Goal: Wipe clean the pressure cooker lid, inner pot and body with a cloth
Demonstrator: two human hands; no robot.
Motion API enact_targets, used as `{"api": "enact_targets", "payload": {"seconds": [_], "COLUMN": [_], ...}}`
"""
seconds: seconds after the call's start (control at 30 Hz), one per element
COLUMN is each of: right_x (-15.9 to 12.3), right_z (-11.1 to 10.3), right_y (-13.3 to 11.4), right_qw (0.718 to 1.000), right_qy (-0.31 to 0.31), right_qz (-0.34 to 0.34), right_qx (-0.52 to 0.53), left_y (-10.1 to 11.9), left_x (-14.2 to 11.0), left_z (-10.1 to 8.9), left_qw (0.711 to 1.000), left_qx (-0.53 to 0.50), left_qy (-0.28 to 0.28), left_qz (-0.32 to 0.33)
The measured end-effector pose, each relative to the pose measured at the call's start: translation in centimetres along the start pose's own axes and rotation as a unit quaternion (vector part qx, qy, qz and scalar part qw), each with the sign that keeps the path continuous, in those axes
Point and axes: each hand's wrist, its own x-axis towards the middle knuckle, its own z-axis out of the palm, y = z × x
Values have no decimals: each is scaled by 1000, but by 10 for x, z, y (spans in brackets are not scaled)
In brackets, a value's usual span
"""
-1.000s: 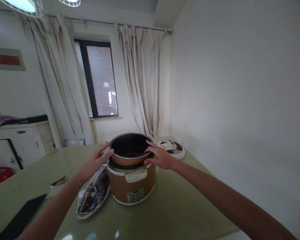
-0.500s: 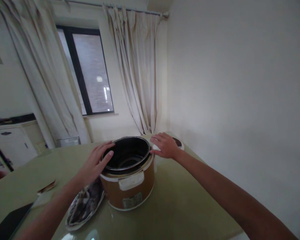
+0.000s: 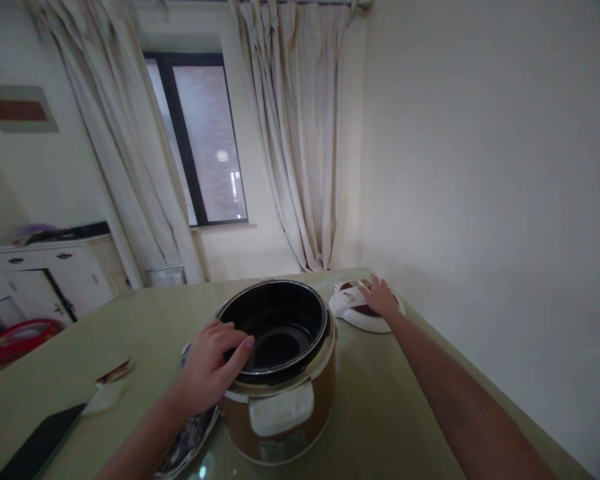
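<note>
A brown and white electric cooker (image 3: 280,433) stands on the table with its lid off, showing the black inner pot (image 3: 280,327) seated in it. My left hand (image 3: 210,367) rests at the left edge of the pot, fingers loosely bent and apart, thumb over the rim. To the right, behind the cooker, a white and dark red lid (image 3: 365,320) lies on the table. My right hand (image 3: 380,297) reaches onto this lid near its white handle, fingers spread. The fingers' exact contact with the handle is hard to make out.
Beside the cooker, partly behind my left forearm, lies a dark patterned cloth item (image 3: 193,433). A black flat object (image 3: 43,440) and a small folded brown piece (image 3: 114,372) are on the green table (image 3: 380,400). The wall (image 3: 505,200) borders the table's right side.
My right hand has left the pot's right rim and moved right onto the lid. My left hand stays at the left rim. The view has shifted left and the cooker appears closer.
</note>
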Motion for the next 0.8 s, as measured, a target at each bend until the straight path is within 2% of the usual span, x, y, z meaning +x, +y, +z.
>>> {"api": "enact_targets", "payload": {"seconds": [0.13,0.23,0.33,0.4,0.5,0.6,0.73,0.8], "right_x": [16,15,8,4,1,0,-15,-29], "right_z": [16,22,20,11,-19,-68,-139,-167], "right_y": [-4,-3,4,12,24,27,2,-22], "right_qw": [999,998,996,995,993,990,972,960], "right_qy": [-6,12,19,22,38,81,136,151], "right_qz": [29,11,-21,-39,-65,-110,-189,-231], "right_qx": [-29,-60,-83,-94,-92,-39,22,37], "left_y": [-1,-3,-4,-5,-6,-6,-3,1], "left_x": [-4,-6,-7,-7,-5,-4,-3,-6], "left_z": [4,7,10,12,14,13,12,14], "left_qw": [1000,1000,999,999,999,998,997,992], "left_qx": [5,5,8,13,15,8,-27,-50], "left_qy": [13,16,16,21,35,50,71,116], "left_qz": [-10,-20,-28,-35,-35,-22,-10,-13]}}
